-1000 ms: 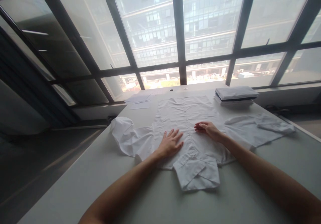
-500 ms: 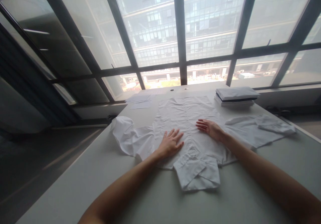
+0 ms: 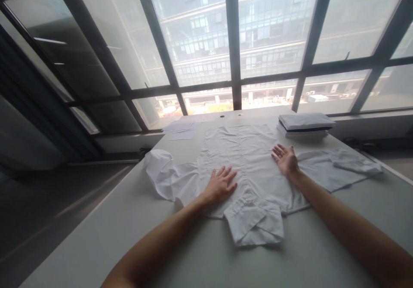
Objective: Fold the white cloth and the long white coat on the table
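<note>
"Neither hand is gripping anything?"

"No. Your left hand [image 3: 220,187] is lying flat, fingers spread, on the left half of the white long-sleeved shirt [image 3: 226,146]. Your right hand [image 3: 286,161] is showing its palm, fingers loosely parted, over the shirt's right edge; whether it is touching cloth, I can't tell."

"And how is the shirt lying?"

"It is lying spread on the white table [image 3: 112,227], beneath the hands, its long axis running near to far. Its collar [image 3: 254,225] is pointing to the near side. One left-side sleeve [image 3: 171,176] is bunching out leftward; the right-side sleeve [image 3: 338,167] is reaching out to the right."

"Which hand is nearer what?"

"The left is resting nearer the collar; the right is poising just beside the inner end of the right-side sleeve."

"Any brand or writing showing?"

"None that's reading clearly. Loose papers [image 3: 180,128] are lying far left, a white stack with one dark layer [image 3: 305,119] is sitting far right, and neither is showing a legible label."
</note>
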The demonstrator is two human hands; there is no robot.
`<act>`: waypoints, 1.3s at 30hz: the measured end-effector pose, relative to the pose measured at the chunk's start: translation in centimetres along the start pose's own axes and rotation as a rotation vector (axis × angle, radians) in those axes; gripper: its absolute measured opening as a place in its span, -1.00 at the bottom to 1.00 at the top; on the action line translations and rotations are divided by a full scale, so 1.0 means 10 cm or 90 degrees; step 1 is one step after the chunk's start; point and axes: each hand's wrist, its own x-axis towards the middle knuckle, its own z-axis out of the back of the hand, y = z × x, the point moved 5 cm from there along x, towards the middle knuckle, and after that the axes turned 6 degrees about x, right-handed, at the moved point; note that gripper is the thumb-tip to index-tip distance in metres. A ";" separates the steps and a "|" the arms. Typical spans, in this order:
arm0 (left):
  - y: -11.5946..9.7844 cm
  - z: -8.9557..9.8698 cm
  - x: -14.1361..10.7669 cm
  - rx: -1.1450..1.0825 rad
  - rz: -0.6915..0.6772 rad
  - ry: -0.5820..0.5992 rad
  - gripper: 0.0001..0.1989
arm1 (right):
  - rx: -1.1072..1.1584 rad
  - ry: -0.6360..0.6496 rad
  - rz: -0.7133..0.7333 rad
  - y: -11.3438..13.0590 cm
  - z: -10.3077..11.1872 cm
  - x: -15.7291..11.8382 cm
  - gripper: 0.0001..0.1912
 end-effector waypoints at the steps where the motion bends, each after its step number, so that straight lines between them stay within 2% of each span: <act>1: 0.00 0.00 0.00 0.000 0.000 0.000 -0.42 | -0.004 0.022 0.007 -0.01 -0.06 -0.05 -0.43; 4: 0.00 0.00 0.00 -0.002 0.001 -0.003 -0.42 | -0.002 0.147 -0.001 -0.09 -0.32 -0.33 -0.47; 7: 0.00 -0.02 0.00 -0.005 -0.001 -0.012 -0.42 | 0.007 0.287 -0.064 -0.31 -0.56 -0.78 -0.49; 10: 0.01 -0.03 0.01 -0.013 0.000 -0.018 -0.42 | 0.002 0.345 -0.187 -0.57 -0.55 -1.20 -0.44; 12: 0.01 -0.04 0.01 -0.020 0.000 -0.019 -0.42 | 0.017 0.317 -0.244 -0.62 -0.38 -1.32 -0.43; 14: 0.01 -0.04 0.01 -0.027 -0.001 -0.020 -0.43 | 0.055 0.255 -0.247 -0.53 -0.14 -1.28 -0.43; 18: 0.04 -0.07 0.02 -0.047 -0.002 -0.020 -0.44 | 0.117 0.119 -0.136 -0.07 0.39 -1.06 -0.46; 20: 0.06 -0.08 0.03 -0.070 -0.002 -0.023 -0.45 | 0.119 0.071 -0.078 0.13 0.57 -1.00 -0.47; 22: 0.07 -0.06 0.04 -0.121 0.000 -0.039 -0.47 | 0.117 0.042 -0.043 0.25 0.64 -1.00 -0.46; 24: 0.05 0.03 0.04 -0.234 0.002 -0.081 -0.50 | 0.120 0.037 -0.031 0.30 0.60 -1.05 -0.43; 26: -0.01 0.15 0.01 -0.452 -0.001 -0.122 -0.54 | 0.126 0.065 -0.036 0.29 0.48 -1.15 -0.38; 27: -0.05 0.19 -0.01 -0.598 -0.002 -0.120 -0.55 | 0.127 0.095 -0.047 0.27 0.40 -1.21 -0.36; 28: -0.11 0.21 -0.03 -0.756 -0.001 -0.093 -0.56 | 0.122 0.135 -0.068 0.22 0.31 -1.28 -0.34; 30: -0.24 0.18 -0.07 -1.042 0.009 0.030 -0.53 | 0.095 0.227 -0.140 0.08 0.16 -1.42 -0.31; 32: -0.36 0.09 -0.10 -1.223 0.037 0.167 -0.49 | 0.055 0.284 -0.229 -0.09 0.08 -1.54 -0.28; 33: -0.38 0.05 -0.11 -1.276 0.052 0.216 -0.49 | 0.037 0.284 -0.263 -0.16 0.08 -1.56 -0.28; 35: -0.38 -0.04 -0.11 -1.339 0.079 0.279 -0.50 | 0.012 0.234 -0.286 -0.23 0.13 -1.55 -0.32; 39: -0.26 -0.11 -0.16 -1.379 0.092 0.345 -0.50 | 0.013 0.117 -0.234 -0.17 0.28 -1.42 -0.41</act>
